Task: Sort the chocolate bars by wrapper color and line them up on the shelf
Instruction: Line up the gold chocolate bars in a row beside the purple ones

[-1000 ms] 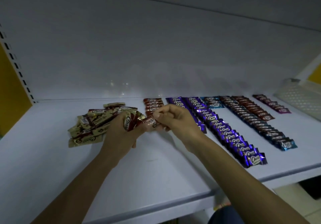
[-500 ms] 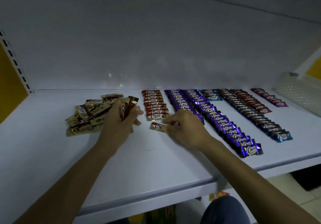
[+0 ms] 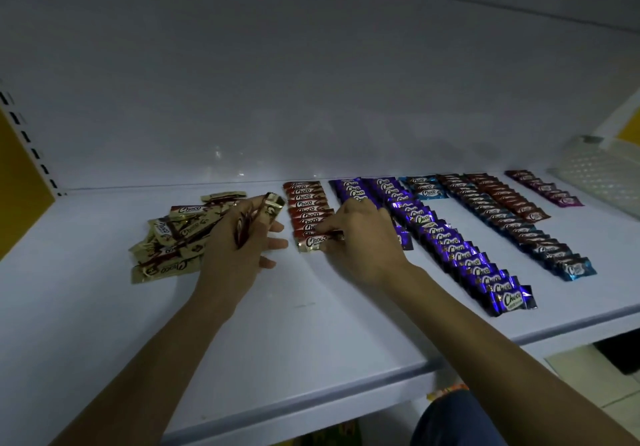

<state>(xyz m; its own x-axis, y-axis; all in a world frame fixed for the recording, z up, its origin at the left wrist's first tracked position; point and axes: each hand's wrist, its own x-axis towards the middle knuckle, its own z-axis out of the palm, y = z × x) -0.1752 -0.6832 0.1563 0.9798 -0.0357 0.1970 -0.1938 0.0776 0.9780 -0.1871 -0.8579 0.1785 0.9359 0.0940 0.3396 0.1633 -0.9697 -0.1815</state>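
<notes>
Pinching flat foil bar (image 3: 313, 240) at red row (image 3: 304, 200) near end: right hand (image 3: 363, 241) | left hand (image 3: 235, 248) gripped glossy gold bars (image 3: 268, 207).

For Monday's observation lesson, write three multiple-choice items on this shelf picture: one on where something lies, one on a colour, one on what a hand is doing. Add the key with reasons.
1. Where on the shelf does the loose gold pile lie?
A. At the far right end
B. Left of the red row
C. At the front edge

2. What colour is the row that the right hand is adding to?
A. Green
B. Yellow
C. Red

3. What is the left hand doing?
A. Gripping a few bars
B. Lying flat and empty
C. Pointing at the back wall

Key:
1 B: the loose gold pile sits beyond the left hand, left of the red row.
2 C: the right hand holds the front bar at the near end of the red wrappers.
3 A: the held bars stick up from its grip.
</notes>
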